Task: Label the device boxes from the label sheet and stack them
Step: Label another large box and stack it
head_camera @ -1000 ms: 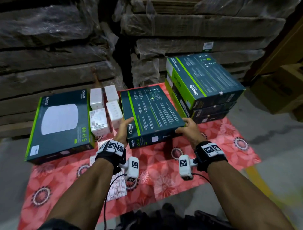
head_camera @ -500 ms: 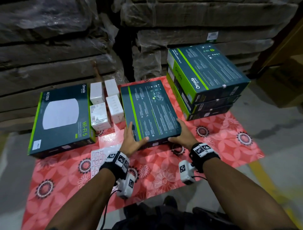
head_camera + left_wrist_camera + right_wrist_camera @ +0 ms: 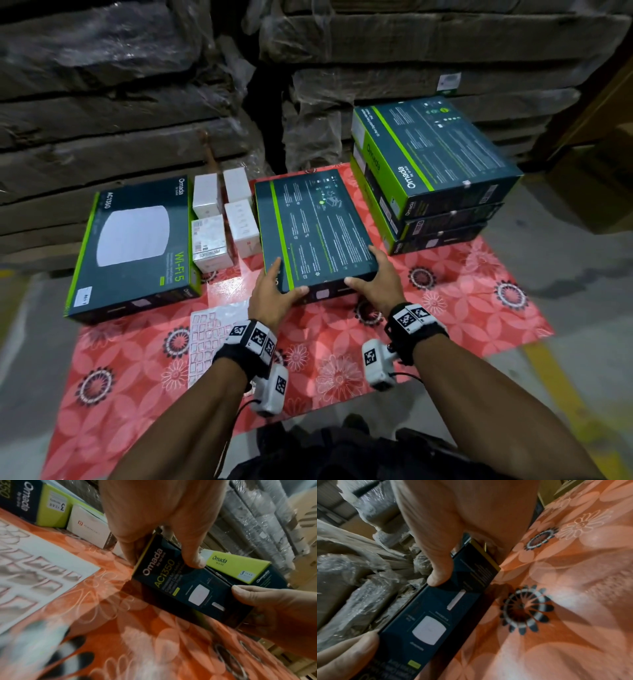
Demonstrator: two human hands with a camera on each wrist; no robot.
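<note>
A dark device box (image 3: 315,233) with a green stripe lies back side up on the red flowered mat (image 3: 137,377). My left hand (image 3: 274,291) grips its near left corner, thumb on the front side (image 3: 188,588), fingers on top. My right hand (image 3: 373,281) grips its near right corner, thumb on the front side (image 3: 436,615). A stack of three like boxes (image 3: 431,178) stands at the right. Another device box (image 3: 133,246) lies face up at the left, a small white label on its near corner. The white label sheet (image 3: 212,335) lies on the mat under my left wrist.
Several small white boxes (image 3: 222,219) sit between the left box and the held one. Plastic-wrapped flat cartons (image 3: 120,85) wall off the back. Brown cartons (image 3: 599,164) stand at the far right. Grey floor with a yellow line (image 3: 555,383) borders the mat.
Both hands have drawn the middle box nearer along the mat and lowered it flat; the left hand has shifted from its left side to the near left corner.
</note>
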